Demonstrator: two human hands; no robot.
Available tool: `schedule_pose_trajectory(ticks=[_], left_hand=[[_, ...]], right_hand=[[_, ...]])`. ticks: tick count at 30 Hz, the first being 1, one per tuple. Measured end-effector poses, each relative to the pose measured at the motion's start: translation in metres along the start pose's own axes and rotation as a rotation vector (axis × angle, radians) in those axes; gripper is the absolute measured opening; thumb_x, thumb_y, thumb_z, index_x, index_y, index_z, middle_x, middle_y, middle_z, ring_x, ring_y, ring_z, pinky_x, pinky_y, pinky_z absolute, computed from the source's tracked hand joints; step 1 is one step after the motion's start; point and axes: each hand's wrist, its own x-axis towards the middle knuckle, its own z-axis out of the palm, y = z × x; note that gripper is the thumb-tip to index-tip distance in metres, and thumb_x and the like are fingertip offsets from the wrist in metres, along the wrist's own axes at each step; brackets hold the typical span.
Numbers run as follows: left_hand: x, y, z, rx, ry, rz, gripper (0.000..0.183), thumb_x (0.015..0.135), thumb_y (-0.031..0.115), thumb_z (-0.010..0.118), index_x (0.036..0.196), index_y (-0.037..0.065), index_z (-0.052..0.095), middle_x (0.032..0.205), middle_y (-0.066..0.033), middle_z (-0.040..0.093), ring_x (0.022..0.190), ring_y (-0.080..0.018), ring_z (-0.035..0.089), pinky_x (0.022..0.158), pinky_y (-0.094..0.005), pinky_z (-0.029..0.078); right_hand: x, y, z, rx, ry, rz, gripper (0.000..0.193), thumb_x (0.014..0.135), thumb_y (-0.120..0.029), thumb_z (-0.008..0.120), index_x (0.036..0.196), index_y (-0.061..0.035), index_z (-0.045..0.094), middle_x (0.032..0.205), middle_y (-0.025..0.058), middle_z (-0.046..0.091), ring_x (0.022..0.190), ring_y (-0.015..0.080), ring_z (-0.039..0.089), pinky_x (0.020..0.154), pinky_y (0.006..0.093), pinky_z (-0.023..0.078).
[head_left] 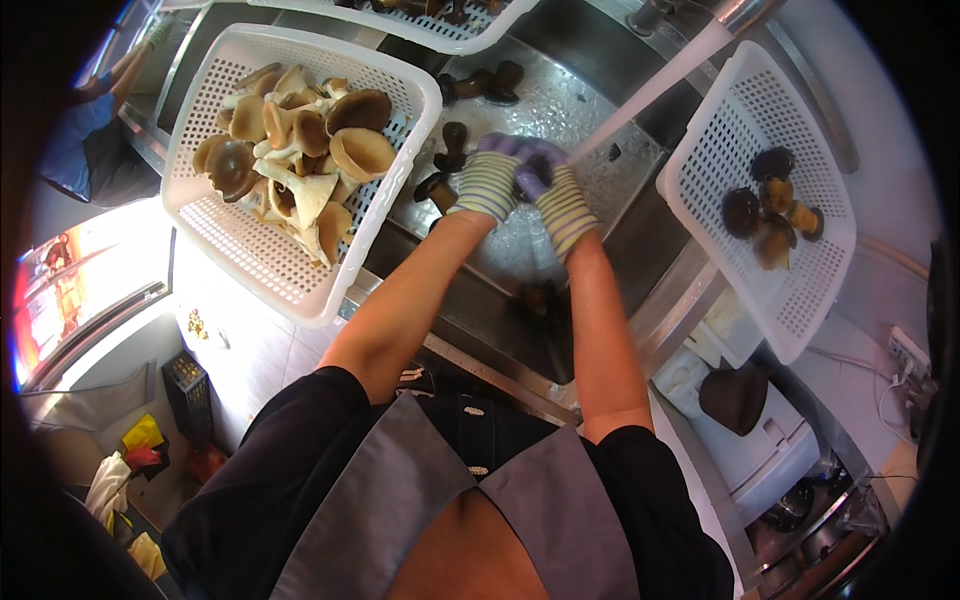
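Note:
My left hand (487, 182) and my right hand (562, 205), both in striped gloves with purple fingers, meet over the metal sink (630, 190). Their fingers close around a dark mushroom (540, 162), mostly hidden by the gloves. A stream of water (655, 88) falls from the tap (745, 12) onto the hands. Beside my left hand lie a dark mushroom (453, 145) and one with a pale brown stem (436, 191). More dark mushrooms (487, 83) rest at the sink's far side. Another dark piece (537, 297) lies near the sink's front wall.
A white perforated basket (285, 285) of pale brown mushrooms (300, 150) stands left. Another basket (770, 290) on the right holds several dark mushrooms (770, 215). A third basket (450, 40) sits at the far edge. A person in blue (75, 150) is at the far left.

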Motion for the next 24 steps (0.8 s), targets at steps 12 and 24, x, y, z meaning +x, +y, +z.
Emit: schedule_pose_trajectory(ticks=[12,24], left_hand=[[0.000,-0.020,0.027,0.043,0.188,0.210,0.030,0.068,0.022,0.059,0.098,0.020,0.060,0.114,-0.0063,0.051,0.108,-0.0306,0.044,0.090,-0.0383,0.036],[0.014,-0.020,0.035,-0.892,-0.193,-0.115,0.056,0.071,0.014,0.068,0.119,0.003,0.040,0.110,-0.0062,0.053,0.093,-0.0141,0.052,0.085,-0.0256,0.042]], right_hand=[[0.017,0.004,-0.014,-0.195,0.043,0.366,0.026,0.082,-0.017,0.053,0.103,-0.0006,0.053,0.097,0.0078,0.056,0.089,0.0165,0.050,0.081,0.0277,0.040],[0.004,-0.006,-0.012,-0.402,0.228,-0.027,0.029,0.082,-0.023,0.055,0.099,-0.0001,0.056,0.089,0.0108,0.060,0.082,0.0181,0.056,0.077,0.0291,0.043]])
